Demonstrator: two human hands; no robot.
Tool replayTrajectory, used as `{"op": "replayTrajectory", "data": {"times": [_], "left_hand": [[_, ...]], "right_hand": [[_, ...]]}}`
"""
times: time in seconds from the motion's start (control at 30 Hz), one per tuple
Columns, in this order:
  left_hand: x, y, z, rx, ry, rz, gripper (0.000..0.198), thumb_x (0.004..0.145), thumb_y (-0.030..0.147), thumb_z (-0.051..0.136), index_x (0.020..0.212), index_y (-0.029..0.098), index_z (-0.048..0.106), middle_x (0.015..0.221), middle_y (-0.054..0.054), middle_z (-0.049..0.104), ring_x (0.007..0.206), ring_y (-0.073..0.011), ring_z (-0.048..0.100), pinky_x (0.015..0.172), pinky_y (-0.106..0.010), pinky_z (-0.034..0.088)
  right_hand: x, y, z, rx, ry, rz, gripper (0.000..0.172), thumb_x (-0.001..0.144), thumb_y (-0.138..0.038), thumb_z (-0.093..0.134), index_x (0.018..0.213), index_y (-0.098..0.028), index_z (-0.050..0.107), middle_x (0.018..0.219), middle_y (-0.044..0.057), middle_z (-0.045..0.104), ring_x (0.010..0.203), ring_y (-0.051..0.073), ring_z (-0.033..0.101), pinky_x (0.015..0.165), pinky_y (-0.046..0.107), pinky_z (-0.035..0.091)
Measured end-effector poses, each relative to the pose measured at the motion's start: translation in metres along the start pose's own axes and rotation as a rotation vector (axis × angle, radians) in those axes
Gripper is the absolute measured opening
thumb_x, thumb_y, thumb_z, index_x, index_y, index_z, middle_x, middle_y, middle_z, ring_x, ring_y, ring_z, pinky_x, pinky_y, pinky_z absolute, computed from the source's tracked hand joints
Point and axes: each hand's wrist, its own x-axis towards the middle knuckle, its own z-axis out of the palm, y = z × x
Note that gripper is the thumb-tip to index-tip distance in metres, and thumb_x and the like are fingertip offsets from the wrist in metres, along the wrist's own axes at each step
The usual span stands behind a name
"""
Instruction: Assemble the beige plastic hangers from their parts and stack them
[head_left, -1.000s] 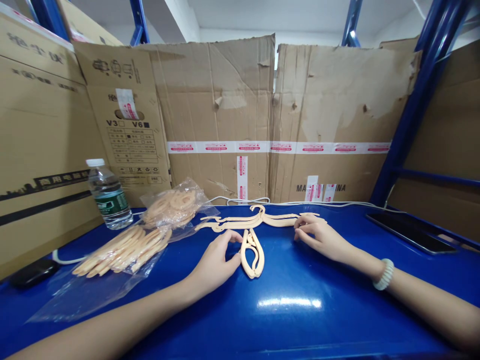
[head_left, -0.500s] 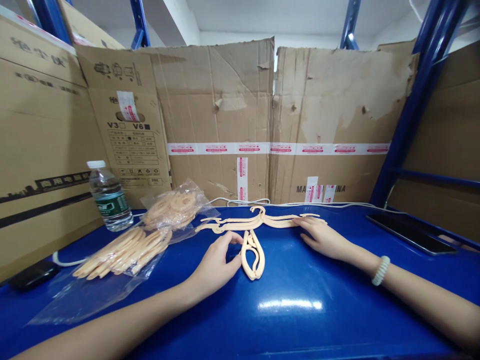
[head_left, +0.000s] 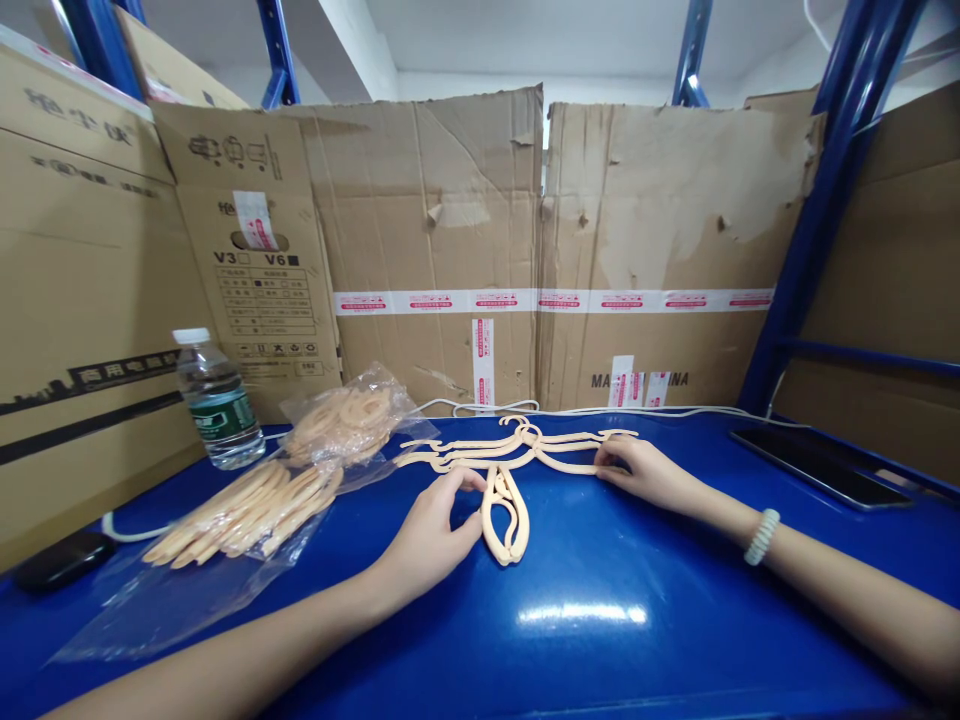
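Note:
A folded cream hanger (head_left: 517, 540) lies on the blue table, hook end away from me. My left hand (head_left: 439, 530) pinches its left edge between thumb and fingers. Behind it, unfolded cream hangers (head_left: 480, 452) lie overlapping, their hooks near the middle. My right hand (head_left: 637, 468) has its fingertips closed on the right arm of the front unfolded hanger. Left of my left hand, clear plastic bags hold several long cream pieces (head_left: 247, 510) and a pile of rounded cream pieces (head_left: 345, 420).
A water bottle (head_left: 219, 400) stands at the left, with a black object (head_left: 66, 560) near it. A dark phone-like slab (head_left: 821, 468) lies at the right. Cardboard sheets (head_left: 435, 240) stand behind the blue table (head_left: 600, 660), and a white cable (head_left: 660, 411) runs along their foot.
My right hand has closed on a hanger arm. That unfolded hanger has shifted slightly right and toward me, separating from the one behind. My left hand has barely moved.

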Motion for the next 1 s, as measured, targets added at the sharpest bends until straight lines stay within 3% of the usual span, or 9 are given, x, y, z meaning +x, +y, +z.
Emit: {"op": "replayTrajectory", "data": {"times": [0.37, 0.6, 0.83, 1.0], "left_hand": [[0.0, 0.002, -0.002, -0.031, 0.029, 0.008, 0.024, 0.075, 0.015, 0.052, 0.096, 0.021, 0.059, 0.104, -0.005, 0.066, 0.103, -0.0234, 0.06, 0.095, -0.041, 0.045], [0.002, 0.001, -0.002, -0.125, 0.049, -0.002, 0.022, 0.072, 0.014, 0.052, 0.092, 0.021, 0.059, 0.102, -0.004, 0.066, 0.103, -0.0231, 0.06, 0.096, -0.043, 0.045], [0.008, -0.009, -0.001, -0.359, 0.135, -0.185, 0.032, 0.068, 0.014, 0.057, 0.1, 0.018, 0.054, 0.109, -0.009, 0.063, 0.105, -0.0225, 0.06, 0.096, -0.043, 0.047], [0.011, -0.011, 0.0, -0.471, 0.194, -0.332, 0.05, 0.068, 0.012, 0.057, 0.117, 0.016, 0.045, 0.121, -0.014, 0.057, 0.104, -0.0226, 0.06, 0.093, -0.04, 0.048]], "right_hand": [[-0.003, 0.005, -0.02, 0.195, 0.012, 0.064, 0.023, 0.083, -0.041, 0.051, 0.08, -0.018, 0.053, 0.07, 0.004, 0.063, 0.065, 0.018, 0.059, 0.061, 0.03, 0.045], [-0.006, 0.013, -0.04, 0.137, 0.111, 0.104, 0.032, 0.081, -0.044, 0.054, 0.097, -0.017, 0.063, 0.082, 0.006, 0.068, 0.073, 0.021, 0.062, 0.066, 0.033, 0.047], [-0.011, 0.006, -0.057, 0.154, 0.203, 0.135, 0.034, 0.08, -0.051, 0.055, 0.091, -0.02, 0.067, 0.082, 0.006, 0.07, 0.074, 0.023, 0.063, 0.066, 0.033, 0.048], [-0.015, -0.01, -0.059, 0.239, 0.242, 0.123, 0.035, 0.083, -0.052, 0.055, 0.092, -0.02, 0.066, 0.083, 0.006, 0.069, 0.075, 0.022, 0.062, 0.066, 0.032, 0.048]]}}
